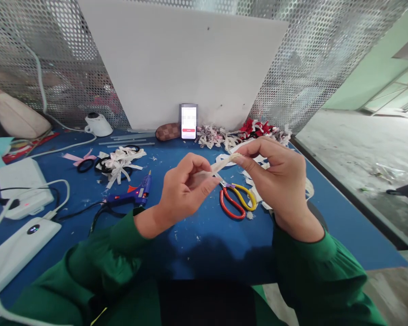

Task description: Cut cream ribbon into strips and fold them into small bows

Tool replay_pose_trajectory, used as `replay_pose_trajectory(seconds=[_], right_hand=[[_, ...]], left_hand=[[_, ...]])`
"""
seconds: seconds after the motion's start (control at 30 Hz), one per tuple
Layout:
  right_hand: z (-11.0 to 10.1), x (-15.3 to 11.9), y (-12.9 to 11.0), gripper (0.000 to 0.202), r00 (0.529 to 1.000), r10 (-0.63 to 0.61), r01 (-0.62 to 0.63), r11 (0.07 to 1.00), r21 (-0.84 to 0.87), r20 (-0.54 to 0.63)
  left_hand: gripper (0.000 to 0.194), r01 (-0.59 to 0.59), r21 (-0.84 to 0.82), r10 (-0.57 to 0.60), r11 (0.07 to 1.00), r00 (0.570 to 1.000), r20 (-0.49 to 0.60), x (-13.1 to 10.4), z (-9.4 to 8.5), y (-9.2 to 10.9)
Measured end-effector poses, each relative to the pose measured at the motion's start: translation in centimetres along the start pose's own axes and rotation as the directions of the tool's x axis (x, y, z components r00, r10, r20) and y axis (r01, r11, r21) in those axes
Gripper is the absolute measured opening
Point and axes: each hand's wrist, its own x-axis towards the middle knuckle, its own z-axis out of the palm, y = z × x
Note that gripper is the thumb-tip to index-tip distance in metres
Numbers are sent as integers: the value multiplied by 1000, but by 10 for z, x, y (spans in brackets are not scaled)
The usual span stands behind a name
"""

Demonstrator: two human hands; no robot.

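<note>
Both hands, left hand [183,188] and right hand [275,174], pinch a cream ribbon strip [224,163] between closed fingertips, still unfolded; finished bows [120,163] lie left, scissors [236,199] below.

No text can be read; the phone [188,121] screen is blurred.

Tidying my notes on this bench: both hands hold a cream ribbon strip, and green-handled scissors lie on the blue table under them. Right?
Not quite. The head view shows the scissors have red and yellow handles, not green. Both hands, left and right, do hold the cream ribbon strip above the blue table.
</note>
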Motion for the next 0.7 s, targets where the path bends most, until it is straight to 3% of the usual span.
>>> replay_pose_trajectory(seconds=[0.17, 0.53, 0.7], right_hand=[[1, 0, -1, 12, 1000, 3, -3, 1000, -4, 23], [0, 0, -3, 13, 999, -23, 23, 1000, 0, 27], [1, -1, -3, 13, 999, -28, 28, 1000, 3, 21]], left_hand=[[20, -37, 169, 44, 985, 998, -40, 0, 0, -3], [19, 91, 26, -90, 995, 994, -63, 3, 3, -3], [8, 72, 118, -64, 990, 996, -68, 4, 3, 1]])
